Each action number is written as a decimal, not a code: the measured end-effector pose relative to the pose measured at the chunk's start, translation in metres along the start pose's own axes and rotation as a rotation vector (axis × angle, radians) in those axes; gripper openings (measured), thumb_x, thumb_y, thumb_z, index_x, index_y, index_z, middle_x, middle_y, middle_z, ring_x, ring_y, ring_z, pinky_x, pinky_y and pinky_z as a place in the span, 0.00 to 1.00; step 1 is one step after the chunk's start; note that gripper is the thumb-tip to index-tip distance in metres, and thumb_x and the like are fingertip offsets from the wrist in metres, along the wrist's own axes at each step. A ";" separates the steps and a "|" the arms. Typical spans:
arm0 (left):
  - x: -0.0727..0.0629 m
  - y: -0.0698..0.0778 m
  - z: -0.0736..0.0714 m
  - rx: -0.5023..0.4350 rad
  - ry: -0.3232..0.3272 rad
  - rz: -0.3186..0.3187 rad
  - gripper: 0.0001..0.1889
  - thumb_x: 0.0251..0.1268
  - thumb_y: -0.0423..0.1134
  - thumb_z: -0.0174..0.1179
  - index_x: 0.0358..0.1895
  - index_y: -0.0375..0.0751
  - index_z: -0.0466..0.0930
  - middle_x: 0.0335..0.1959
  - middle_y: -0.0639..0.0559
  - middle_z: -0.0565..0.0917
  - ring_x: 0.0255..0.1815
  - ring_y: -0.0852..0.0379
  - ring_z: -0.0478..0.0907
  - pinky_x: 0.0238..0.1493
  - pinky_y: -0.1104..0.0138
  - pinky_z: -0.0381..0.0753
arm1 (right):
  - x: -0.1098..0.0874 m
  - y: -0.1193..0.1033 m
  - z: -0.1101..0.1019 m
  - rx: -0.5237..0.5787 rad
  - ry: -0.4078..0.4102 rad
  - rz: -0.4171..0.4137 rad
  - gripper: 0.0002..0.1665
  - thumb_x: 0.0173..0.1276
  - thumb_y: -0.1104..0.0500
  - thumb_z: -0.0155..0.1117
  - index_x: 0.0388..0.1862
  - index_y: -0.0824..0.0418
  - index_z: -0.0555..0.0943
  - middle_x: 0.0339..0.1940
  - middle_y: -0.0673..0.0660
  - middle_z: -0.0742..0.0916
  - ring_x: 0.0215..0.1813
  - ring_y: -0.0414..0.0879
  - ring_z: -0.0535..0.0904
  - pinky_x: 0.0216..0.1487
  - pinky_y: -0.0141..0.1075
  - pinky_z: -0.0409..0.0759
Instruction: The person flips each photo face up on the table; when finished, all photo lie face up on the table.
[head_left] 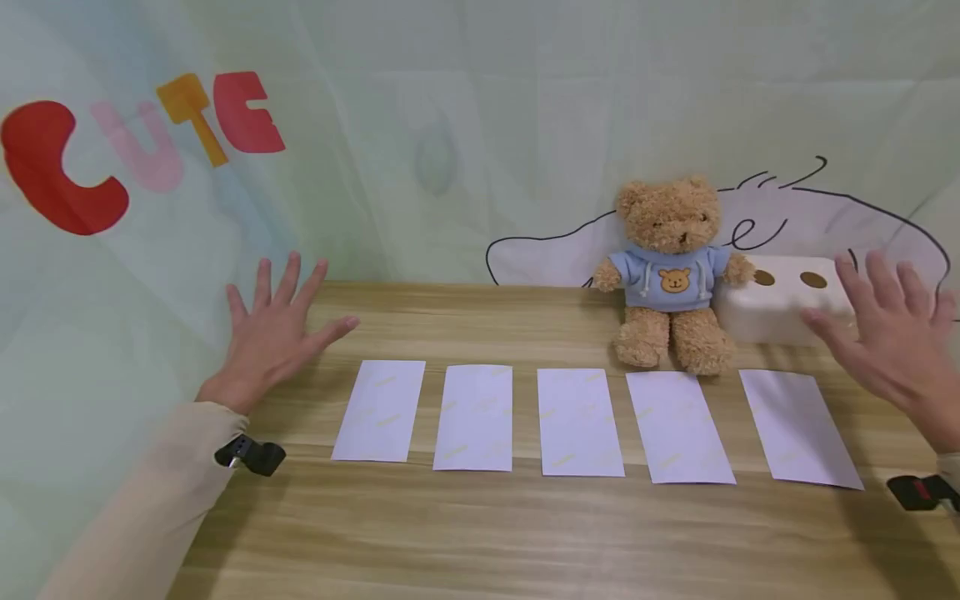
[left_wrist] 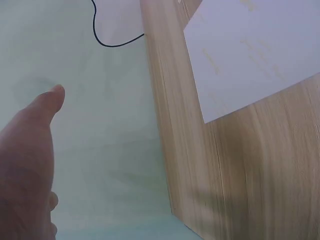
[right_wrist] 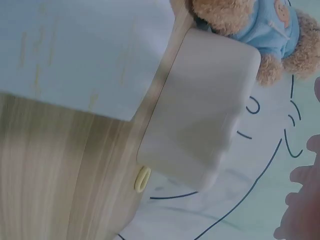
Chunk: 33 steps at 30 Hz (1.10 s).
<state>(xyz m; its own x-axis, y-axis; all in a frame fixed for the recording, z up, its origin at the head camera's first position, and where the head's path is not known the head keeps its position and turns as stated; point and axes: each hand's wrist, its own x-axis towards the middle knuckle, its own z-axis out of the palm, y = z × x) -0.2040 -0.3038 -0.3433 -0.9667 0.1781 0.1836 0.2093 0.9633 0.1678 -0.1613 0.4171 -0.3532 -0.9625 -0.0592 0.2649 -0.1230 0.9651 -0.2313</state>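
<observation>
My left hand (head_left: 272, 343) is held over the left end of the table, fingers straight and spread, with nothing in it. Nearest to it lies the leftmost white paper card (head_left: 381, 411). On the other side my right hand (head_left: 896, 346) is spread too, empty, in front of a white box (head_left: 787, 312) and above the rightmost card (head_left: 801, 429). Several such cards form a row, among them a middle one (head_left: 580, 422), with faint yellowish marks. In the left wrist view the thumb (left_wrist: 42, 107) points up beside a card (left_wrist: 260, 55).
A brown teddy bear (head_left: 671, 275) in a blue hoodie sits at the back, against the white box. Beside that box lies a small yellow ring (right_wrist: 142, 179). A pale printed cloth (head_left: 420, 150) hangs behind the wooden table (head_left: 465, 533). Dark straps circle both wrists.
</observation>
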 end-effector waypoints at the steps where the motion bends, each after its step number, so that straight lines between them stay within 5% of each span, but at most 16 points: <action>1: 0.000 0.001 0.000 -0.001 0.000 0.003 0.53 0.71 0.75 0.52 0.89 0.52 0.42 0.88 0.39 0.36 0.85 0.31 0.23 0.69 0.26 0.16 | -0.001 -0.002 0.001 0.018 0.005 -0.005 0.52 0.82 0.30 0.43 0.90 0.55 0.39 0.88 0.67 0.39 0.84 0.73 0.28 0.72 0.73 0.19; 16: -0.001 0.027 -0.005 -0.077 0.032 0.031 0.52 0.73 0.74 0.51 0.89 0.53 0.40 0.88 0.45 0.34 0.86 0.37 0.22 0.71 0.25 0.21 | -0.001 -0.047 0.006 0.170 0.106 -0.132 0.48 0.85 0.37 0.48 0.88 0.64 0.48 0.85 0.75 0.52 0.85 0.73 0.40 0.80 0.67 0.33; 24: -0.004 0.044 -0.007 -0.158 0.096 0.053 0.52 0.73 0.73 0.52 0.89 0.52 0.43 0.89 0.45 0.37 0.86 0.34 0.29 0.73 0.24 0.30 | 0.001 -0.076 0.012 0.431 0.079 -0.170 0.43 0.85 0.49 0.51 0.89 0.60 0.48 0.88 0.67 0.50 0.87 0.67 0.39 0.82 0.60 0.30; 33: -0.012 0.061 -0.010 -0.217 0.140 0.087 0.52 0.72 0.73 0.54 0.88 0.49 0.46 0.88 0.43 0.43 0.86 0.33 0.37 0.73 0.24 0.38 | 0.002 -0.116 0.022 0.606 0.015 -0.151 0.42 0.86 0.49 0.50 0.90 0.50 0.47 0.89 0.62 0.51 0.87 0.65 0.40 0.81 0.64 0.32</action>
<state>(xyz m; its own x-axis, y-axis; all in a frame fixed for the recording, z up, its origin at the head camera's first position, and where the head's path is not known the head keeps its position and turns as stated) -0.1780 -0.2496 -0.3253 -0.9172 0.2140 0.3359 0.3317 0.8774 0.3467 -0.1541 0.2991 -0.3465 -0.9207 -0.1759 0.3484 -0.3772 0.6299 -0.6789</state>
